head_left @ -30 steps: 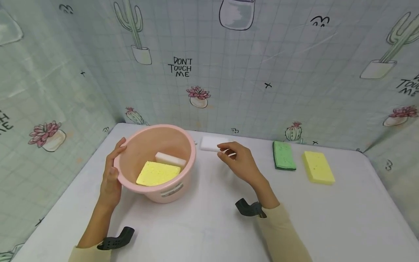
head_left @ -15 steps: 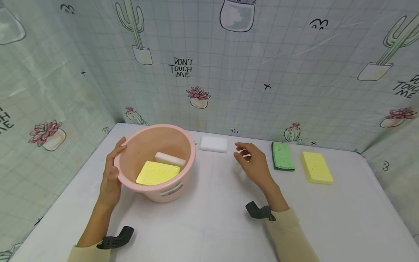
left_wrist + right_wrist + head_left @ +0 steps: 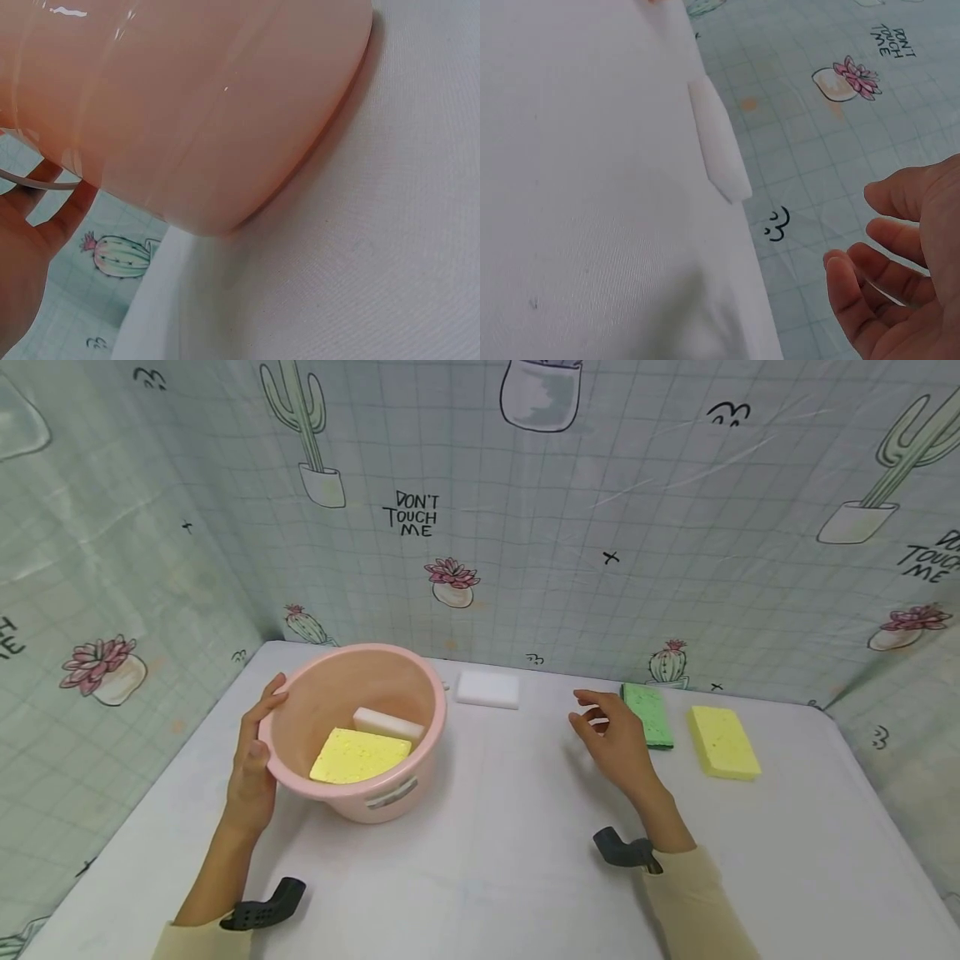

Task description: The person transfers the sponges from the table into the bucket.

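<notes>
Left grip (image 3: 253, 768) holding pink basin (image 3: 318, 697) at side — right grip (image 3: 613, 737) half-wide, near green sponge (image 3: 654, 714).

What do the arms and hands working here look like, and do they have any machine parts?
They're a person's: the left hand and right hand wear no gloves. The left sleeve and right sleeve are plain beige. Near each cuff sits a bent black piece, a left attachment and a right attachment. No cables show.
</notes>
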Available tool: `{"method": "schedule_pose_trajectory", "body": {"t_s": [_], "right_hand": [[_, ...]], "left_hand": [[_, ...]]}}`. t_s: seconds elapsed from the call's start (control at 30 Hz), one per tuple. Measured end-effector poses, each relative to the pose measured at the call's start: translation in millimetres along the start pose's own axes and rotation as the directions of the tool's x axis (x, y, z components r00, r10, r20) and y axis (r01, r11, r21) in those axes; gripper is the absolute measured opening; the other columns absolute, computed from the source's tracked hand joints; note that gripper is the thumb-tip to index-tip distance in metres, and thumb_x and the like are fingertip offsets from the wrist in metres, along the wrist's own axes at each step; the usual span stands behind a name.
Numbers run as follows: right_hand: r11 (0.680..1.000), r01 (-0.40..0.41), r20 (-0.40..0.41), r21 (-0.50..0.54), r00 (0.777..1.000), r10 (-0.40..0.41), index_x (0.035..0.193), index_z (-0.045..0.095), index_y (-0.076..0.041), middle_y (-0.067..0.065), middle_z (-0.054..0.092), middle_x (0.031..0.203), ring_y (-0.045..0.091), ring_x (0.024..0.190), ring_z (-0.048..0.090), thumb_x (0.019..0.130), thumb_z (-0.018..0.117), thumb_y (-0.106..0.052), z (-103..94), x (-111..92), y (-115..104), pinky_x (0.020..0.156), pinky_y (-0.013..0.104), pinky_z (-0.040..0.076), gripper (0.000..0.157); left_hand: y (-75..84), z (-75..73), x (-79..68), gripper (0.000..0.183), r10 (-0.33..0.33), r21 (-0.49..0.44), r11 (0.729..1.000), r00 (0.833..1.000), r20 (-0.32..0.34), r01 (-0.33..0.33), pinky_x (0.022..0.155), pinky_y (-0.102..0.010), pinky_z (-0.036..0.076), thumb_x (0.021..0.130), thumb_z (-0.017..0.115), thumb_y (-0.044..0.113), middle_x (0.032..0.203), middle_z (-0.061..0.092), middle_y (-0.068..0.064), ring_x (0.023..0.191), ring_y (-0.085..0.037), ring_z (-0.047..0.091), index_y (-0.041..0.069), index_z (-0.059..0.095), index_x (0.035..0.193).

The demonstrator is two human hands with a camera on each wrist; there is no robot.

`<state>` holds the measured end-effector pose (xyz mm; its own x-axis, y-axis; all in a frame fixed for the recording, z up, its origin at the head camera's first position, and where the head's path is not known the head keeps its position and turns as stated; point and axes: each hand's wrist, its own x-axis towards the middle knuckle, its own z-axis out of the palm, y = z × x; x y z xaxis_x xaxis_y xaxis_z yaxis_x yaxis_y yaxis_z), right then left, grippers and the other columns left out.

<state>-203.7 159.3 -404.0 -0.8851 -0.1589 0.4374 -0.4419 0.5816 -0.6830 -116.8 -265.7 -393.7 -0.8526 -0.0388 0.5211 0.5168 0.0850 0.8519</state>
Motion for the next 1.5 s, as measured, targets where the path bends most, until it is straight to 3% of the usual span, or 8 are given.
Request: {"method": "schedule_pose_trajectory", "body": {"t_s": [0.27,0.53,0.67,1.0,1.3,1.5], "right_hand": [[0.997,-0.027,-0.039,-0.074,0.999,0.024,0.114,0.058,-0.008,0.004,0.056,0.102,0.015,0.081,0.055,0.083,0.062,-0.018,-16.1,-9,16,0.065,0.034,0.048,0.033],[0.990,-0.099,-0.079,-0.105,0.993,0.091,0.117,0.057,-0.011,0.007,0.055,0.108,0.014,0.083,0.055,0.084,0.061,-0.023,-31.3,-19,31,0.064,0.026,0.046,0.035],[0.983,-0.126,-0.109,-0.134,0.988,0.111,0.117,0.056,-0.009,0.008,0.052,0.110,0.017,0.083,0.056,0.085,0.060,-0.022,-36.5,-24,37,0.064,0.028,0.045,0.035],[0.974,-0.179,-0.135,-0.138,0.978,0.161,0.119,0.054,-0.005,0.014,0.047,0.115,0.027,0.089,0.052,0.086,0.059,-0.022,-40.5,-33,50,0.066,0.028,0.044,0.037],[0.957,-0.266,-0.192,-0.120,0.952,0.240,0.120,0.052,-0.005,0.015,0.043,0.118,0.026,0.093,0.048,0.084,0.061,-0.019,-41.0,-35,55,0.065,0.022,0.041,0.040],[0.960,-0.267,-0.252,-0.081,0.937,0.240,0.116,0.056,-0.006,0.012,0.046,0.115,0.025,0.093,0.048,0.082,0.063,-0.015,-37.3,-34,62,0.064,0.016,0.039,0.036]], "left_hand": [[-2.1,-0.8,-0.3,0.056,-0.005,0.015,1.000,1.000,-0.001,0.005,0.093,-0.019,0.035,0.089,0.041,0.036,0.147,0.012,-0.005,0.131,-0.025,0.018,0.006,0.030,0.135],[-1.2,-1.7,-0.7,0.056,0.014,-0.011,1.000,1.000,0.005,-0.014,0.095,-0.020,0.033,0.089,0.042,0.037,0.147,0.012,-0.006,0.132,-0.026,0.016,0.005,0.030,0.134],[-3.0,-1.9,-1.4,0.056,0.022,-0.021,1.000,1.000,0.010,-0.022,0.096,-0.021,0.032,0.090,0.042,0.037,0.147,0.012,-0.007,0.132,-0.025,0.016,0.004,0.030,0.134],[-8.8,-2.3,-2.0,0.057,0.072,-0.072,0.995,0.997,0.032,-0.069,0.101,-0.024,0.027,0.091,0.040,0.037,0.147,0.010,-0.011,0.132,-0.027,0.012,0.002,0.029,0.134],[-9.6,-1.4,-1.5,0.057,0.058,-0.057,0.997,0.998,0.023,-0.057,0.100,-0.023,0.027,0.091,0.040,0.037,0.147,0.011,-0.010,0.132,-0.026,0.013,0.002,0.029,0.134],[-9.5,-2.0,-0.4,0.056,0.069,-0.059,0.996,0.997,0.026,-0.068,0.100,-0.023,0.028,0.091,0.041,0.036,0.147,0.010,-0.011,0.132,-0.027,0.014,0.002,0.029,0.134]]}}
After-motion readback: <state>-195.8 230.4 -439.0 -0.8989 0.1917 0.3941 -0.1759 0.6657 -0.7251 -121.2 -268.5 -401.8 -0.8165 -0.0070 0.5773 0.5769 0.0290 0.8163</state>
